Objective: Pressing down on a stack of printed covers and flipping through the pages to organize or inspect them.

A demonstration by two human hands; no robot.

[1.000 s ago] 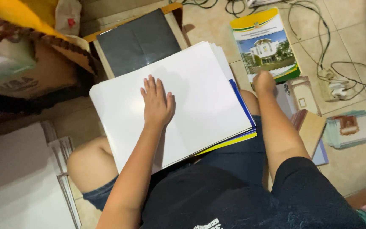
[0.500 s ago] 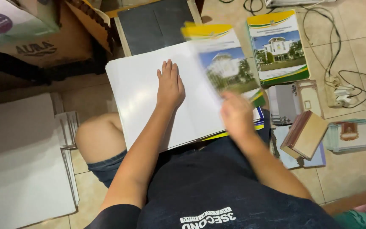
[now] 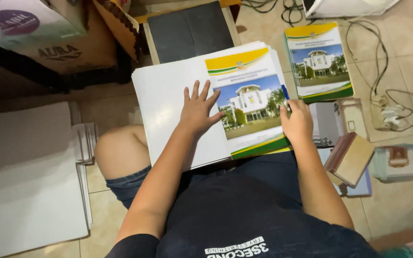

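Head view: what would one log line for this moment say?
left hand: flat on white sheets | right hand: on printed cover | lap
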